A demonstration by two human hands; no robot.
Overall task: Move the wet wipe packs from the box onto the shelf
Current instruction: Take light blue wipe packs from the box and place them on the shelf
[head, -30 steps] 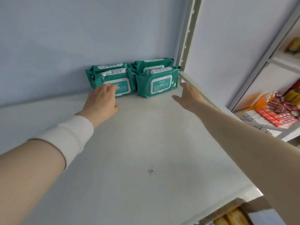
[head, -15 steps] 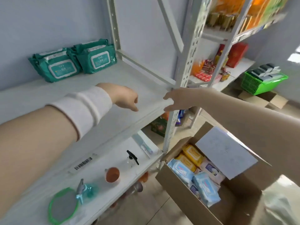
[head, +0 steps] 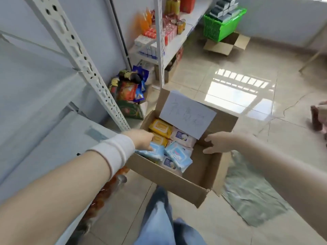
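Note:
An open cardboard box [head: 177, 184] stands on the floor in front of me. Inside lie wet wipe packs: yellow ones [head: 160, 127] at the back left, pale pink ones [head: 182, 136] beside them, light blue ones [head: 177, 155] in front. My left hand [head: 143, 138], with a white wristband, hovers over the box's left side just above a blue pack [head: 155, 151], fingers loose. My right hand [head: 219, 143] reaches over the empty right part of the box, fingers relaxed, holding nothing. The white shelf [head: 53, 147] is at the left.
A white perforated shelf post [head: 85, 62] slants between shelf and box. Snack bags [head: 129, 89] sit on the floor behind it. A second rack [head: 169, 43] holds drinks and boxes. A green basket [head: 221, 25] on cardboard stands further back. A grey plastic sheet [head: 251, 191] lies to the right.
My view swung from the shelf with the green packs down to the box. Both hands left the shelf and came down over the box.

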